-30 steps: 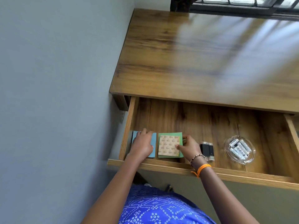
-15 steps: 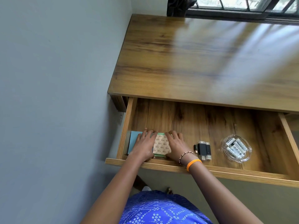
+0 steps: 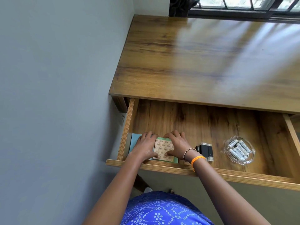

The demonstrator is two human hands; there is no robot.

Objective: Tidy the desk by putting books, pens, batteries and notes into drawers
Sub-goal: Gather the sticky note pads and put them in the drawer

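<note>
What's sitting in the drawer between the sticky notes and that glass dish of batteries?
In the head view, black USB flash drives lie between the sticky notes and the glass dish.

Both hands side by side, left point(image 3: 145, 146) and right point(image 3: 176, 145), palms down, fingers spread flat, thumbs nearly touching

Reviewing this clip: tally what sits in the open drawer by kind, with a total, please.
Note pads: 3 (blue pad, green pad, tan patterned pad on top of the green one)
USB sticks: 2
Glass dish: 1
Batteries in the dish: about 5, hard to count exactly
Total: about 11
</note>
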